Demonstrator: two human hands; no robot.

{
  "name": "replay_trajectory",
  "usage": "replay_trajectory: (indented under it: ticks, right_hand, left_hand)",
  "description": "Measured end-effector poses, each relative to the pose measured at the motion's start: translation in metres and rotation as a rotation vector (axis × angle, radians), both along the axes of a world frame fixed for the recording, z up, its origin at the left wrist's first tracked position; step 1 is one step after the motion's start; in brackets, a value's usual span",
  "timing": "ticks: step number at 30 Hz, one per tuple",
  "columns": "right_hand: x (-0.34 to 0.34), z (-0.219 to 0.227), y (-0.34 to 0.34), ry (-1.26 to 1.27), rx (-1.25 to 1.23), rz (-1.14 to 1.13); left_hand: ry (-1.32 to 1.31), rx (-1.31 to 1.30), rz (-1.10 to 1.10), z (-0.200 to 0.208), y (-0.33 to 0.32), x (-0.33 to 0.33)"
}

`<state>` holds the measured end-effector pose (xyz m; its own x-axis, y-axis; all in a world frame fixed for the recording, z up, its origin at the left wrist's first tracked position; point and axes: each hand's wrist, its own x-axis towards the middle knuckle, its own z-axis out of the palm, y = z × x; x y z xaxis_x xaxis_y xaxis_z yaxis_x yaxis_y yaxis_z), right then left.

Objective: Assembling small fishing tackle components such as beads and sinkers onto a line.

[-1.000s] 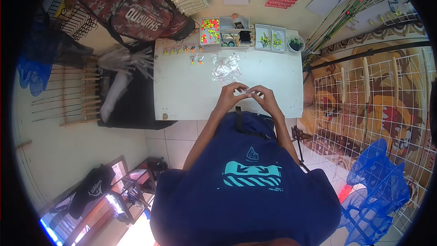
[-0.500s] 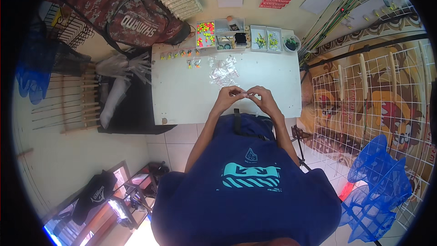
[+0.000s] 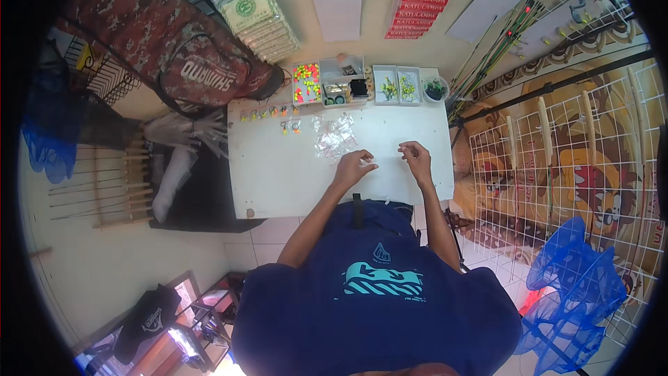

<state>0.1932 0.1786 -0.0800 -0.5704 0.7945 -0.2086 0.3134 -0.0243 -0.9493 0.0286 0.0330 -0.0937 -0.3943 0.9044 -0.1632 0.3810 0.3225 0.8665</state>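
Over the near middle of the white table [image 3: 278, 181], my left hand [image 3: 353, 169] is curled, thumb and fingers around a small pale bit that I cannot make out. To its right my right hand [image 3: 418, 161] is raised a little, index finger and thumb apart, with nothing plain between them. Just beyond my left hand lies a loose pile of small clear plastic bags [image 3: 334, 134]. Farther left, small bright pieces in clear packets [image 3: 268, 113] lie in two rows.
Along the back edge stand a tray of red and yellow pieces [image 3: 297, 97], a divided grey tray [image 3: 342, 61], white boxes with green-yellow bits [image 3: 397, 102] and a round tub [image 3: 435, 89]. A camouflage bag [image 3: 209, 73] leans at back left; a wire grid [image 3: 529, 188] stands right.
My hands, which met at the fingertips, are now apart: the right has moved right and its fingers have parted. The view has tilted, showing more of the back wall.
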Motion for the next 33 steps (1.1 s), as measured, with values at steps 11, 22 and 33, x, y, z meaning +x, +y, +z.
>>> replay_trajectory:
  ticks: [11,22,33]
  right_hand:
    - [-0.076,-0.026,0.091,-0.174,0.357,0.086]
    - [-0.165,-0.044,0.134,-0.733,1.089,0.258]
    - [-0.159,-0.046,0.153,-0.546,0.914,0.233]
  left_hand:
    - [0.433,-0.058,-0.143,-0.009,0.032,0.005]
    - [0.148,0.0,0.104,0.001,-0.024,-0.024]
    - [0.029,0.025,0.15,-0.003,-0.041,-0.017]
